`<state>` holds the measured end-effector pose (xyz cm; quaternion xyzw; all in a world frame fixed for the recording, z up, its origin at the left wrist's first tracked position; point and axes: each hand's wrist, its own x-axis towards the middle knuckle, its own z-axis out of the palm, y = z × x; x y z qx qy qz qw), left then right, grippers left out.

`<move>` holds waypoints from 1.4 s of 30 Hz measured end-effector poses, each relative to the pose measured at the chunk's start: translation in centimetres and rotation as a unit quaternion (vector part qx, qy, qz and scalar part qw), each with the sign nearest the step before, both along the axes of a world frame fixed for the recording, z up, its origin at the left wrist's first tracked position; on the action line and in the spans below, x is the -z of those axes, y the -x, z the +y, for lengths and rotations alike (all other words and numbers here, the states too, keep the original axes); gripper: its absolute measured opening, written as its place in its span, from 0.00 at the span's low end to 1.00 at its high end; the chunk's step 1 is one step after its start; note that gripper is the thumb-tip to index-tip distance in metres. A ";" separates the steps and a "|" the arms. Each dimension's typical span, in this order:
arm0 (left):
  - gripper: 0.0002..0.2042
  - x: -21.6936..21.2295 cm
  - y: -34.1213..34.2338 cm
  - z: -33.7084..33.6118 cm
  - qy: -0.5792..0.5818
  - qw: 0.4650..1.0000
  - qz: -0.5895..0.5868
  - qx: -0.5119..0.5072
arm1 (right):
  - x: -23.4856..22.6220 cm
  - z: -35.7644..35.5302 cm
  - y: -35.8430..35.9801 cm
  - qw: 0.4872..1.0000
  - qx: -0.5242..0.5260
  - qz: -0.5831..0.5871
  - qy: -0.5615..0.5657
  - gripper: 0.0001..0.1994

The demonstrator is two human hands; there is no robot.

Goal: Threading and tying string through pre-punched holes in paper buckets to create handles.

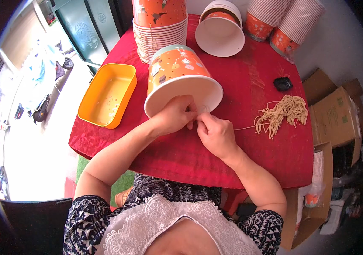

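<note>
An orange printed paper bucket (pixel 177 63) lies on its side, its white-rimmed mouth toward me. At the near edge of that mouth my left hand (pixel 174 114) is closed, fingertips pinched together and seemingly on the end of a cord; the fingers partly hide it. Against those fingertips my right hand (pixel 216 134) pinches the same thin beige cord (pixel 245 128). From under the right hand the cord runs right to a loose heap of cord (pixel 289 111) on the red-covered table (pixel 249 161).
Left of the bucket stands a yellow plastic tub (pixel 107 95). Behind it rises a stack of orange paper buckets (pixel 160 36), with another bucket (pixel 220 36) on its side. Wrapped bucket stacks (pixel 296 25) lean at back right, near a small black container (pixel 282 83). Cardboard boxes (pixel 336 117) stand right.
</note>
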<state>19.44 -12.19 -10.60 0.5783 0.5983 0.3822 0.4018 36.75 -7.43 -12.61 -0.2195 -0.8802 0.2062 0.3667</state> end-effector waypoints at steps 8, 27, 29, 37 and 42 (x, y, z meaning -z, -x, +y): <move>0.04 -0.4 0.2 -0.2 0.006 0.999 0.039 0.019 | -2.1 0.4 -0.8 0.995 0.011 0.094 -0.024 0.04; 0.02 0.6 0.1 -0.3 -0.033 0.998 -0.056 -0.013 | -1.6 -0.5 -0.4 0.992 0.054 -0.103 0.050 0.15; 0.02 0.6 0.0 -0.2 -0.035 0.997 -0.068 -0.015 | -1.4 -0.5 -0.3 0.993 0.050 -0.092 0.050 0.14; 0.05 0.6 0.2 -0.3 -0.008 0.998 -0.055 -0.001 | -0.9 -0.3 0.0 0.998 0.043 0.028 -0.023 0.05; 0.05 -0.3 -0.1 -0.4 0.002 0.999 -0.038 -0.006 | -0.8 -0.7 -0.2 0.998 0.060 0.009 0.033 0.05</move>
